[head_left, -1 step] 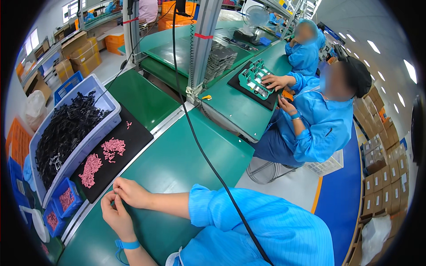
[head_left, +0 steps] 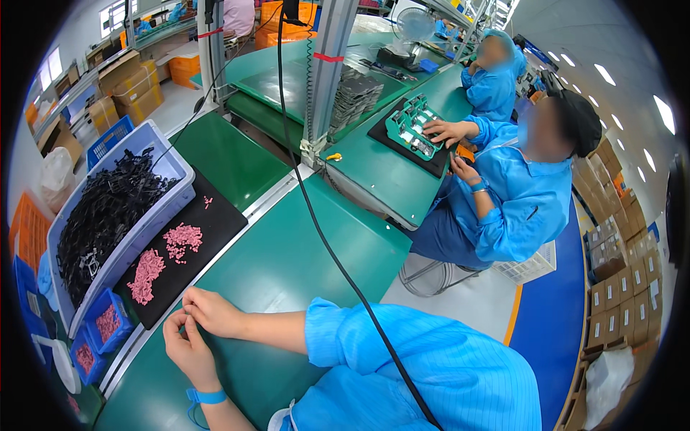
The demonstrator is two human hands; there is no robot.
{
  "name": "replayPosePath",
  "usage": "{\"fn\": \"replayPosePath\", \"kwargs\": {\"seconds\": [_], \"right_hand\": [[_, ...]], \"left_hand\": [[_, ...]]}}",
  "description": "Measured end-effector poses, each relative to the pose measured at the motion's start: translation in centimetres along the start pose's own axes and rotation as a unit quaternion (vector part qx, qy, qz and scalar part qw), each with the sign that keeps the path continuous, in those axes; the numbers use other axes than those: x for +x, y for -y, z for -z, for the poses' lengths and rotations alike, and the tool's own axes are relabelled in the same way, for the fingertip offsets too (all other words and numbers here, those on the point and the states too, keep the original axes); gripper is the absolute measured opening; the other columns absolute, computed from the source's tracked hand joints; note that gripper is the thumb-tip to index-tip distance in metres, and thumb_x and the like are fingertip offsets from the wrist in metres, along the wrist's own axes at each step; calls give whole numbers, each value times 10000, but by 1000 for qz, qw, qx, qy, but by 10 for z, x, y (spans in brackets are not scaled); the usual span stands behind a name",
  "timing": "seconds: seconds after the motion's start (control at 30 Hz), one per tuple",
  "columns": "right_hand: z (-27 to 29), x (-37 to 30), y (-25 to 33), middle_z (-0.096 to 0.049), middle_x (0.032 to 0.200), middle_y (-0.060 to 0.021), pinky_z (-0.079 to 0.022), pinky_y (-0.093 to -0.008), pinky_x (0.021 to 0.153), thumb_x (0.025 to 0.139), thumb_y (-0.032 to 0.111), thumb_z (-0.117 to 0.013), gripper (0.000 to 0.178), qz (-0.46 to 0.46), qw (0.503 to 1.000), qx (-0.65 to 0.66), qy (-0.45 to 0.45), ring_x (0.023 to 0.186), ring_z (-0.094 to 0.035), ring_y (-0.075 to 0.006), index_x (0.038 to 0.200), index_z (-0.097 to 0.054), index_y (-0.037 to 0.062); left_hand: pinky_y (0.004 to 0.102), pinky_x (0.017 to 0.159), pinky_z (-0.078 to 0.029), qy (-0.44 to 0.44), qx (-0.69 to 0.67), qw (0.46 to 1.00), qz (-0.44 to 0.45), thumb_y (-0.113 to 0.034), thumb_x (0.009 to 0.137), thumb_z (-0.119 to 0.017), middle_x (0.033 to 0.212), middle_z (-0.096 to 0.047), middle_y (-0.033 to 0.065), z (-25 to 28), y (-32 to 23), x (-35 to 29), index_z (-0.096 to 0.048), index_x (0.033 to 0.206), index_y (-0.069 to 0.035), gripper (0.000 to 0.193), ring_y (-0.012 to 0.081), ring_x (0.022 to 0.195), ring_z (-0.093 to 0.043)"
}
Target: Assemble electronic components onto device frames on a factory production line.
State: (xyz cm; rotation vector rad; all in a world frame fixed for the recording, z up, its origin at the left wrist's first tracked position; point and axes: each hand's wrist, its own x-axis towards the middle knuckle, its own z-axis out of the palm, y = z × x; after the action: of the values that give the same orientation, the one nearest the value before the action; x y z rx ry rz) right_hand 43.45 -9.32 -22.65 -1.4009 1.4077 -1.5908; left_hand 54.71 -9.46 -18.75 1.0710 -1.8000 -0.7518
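My left hand point(head_left: 185, 352) and my right hand point(head_left: 213, 313) meet fingertip to fingertip over the green bench point(head_left: 287, 258), just off the corner of a black mat point(head_left: 208, 215). Their fingers pinch together; whatever lies between them is too small to make out. A blue wrist strap point(head_left: 205, 396) circles my left wrist. Two heaps of small pink parts point(head_left: 182, 240) lie on the mat, close above my hands. A large pale-blue bin of black parts point(head_left: 108, 215) stands left of the mat. Small blue bins point(head_left: 106, 323) holding pink parts sit at the left of my hands.
A black cable point(head_left: 323, 241) hangs across the bench from a metal post point(head_left: 329, 79). At the neighbouring bench on the right, a seated person in a blue coat point(head_left: 517, 201) has a hand on a green fixture point(head_left: 411, 129). Cardboard boxes point(head_left: 611, 287) line the right wall.
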Motion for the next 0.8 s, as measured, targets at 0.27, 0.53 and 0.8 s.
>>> {"fn": "replayPosePath", "kwargs": {"seconds": [0.27,0.53,0.8], "right_hand": [[1,3,-2,-584,819,-172,-465,-397,649,896,88,-524,94,-6,1000,-3,-1,753,-583,-342,896,-474,8],[0,2,-3,-588,811,-164,-466,-396,645,888,85,-529,90,-9,1000,-6,2,751,-589,-337,891,-476,12],[-1,3,-3,-585,794,-161,-465,-393,639,886,80,-531,86,-7,1000,-6,-4,736,-587,-328,874,-480,12]], "left_hand": [[230,587,-400,19,-12,1000,10,-87,922,-558,901,-610,50,-1,-1,2,-570,926,3,91,101,721,-519],[242,608,-419,22,-17,1000,15,-81,925,-544,964,-629,77,-1,-5,2,-537,898,1,86,124,741,-539],[244,617,-429,16,-31,999,13,-71,917,-547,1010,-624,97,-3,0,1,-536,891,-2,76,140,780,-556]]}}
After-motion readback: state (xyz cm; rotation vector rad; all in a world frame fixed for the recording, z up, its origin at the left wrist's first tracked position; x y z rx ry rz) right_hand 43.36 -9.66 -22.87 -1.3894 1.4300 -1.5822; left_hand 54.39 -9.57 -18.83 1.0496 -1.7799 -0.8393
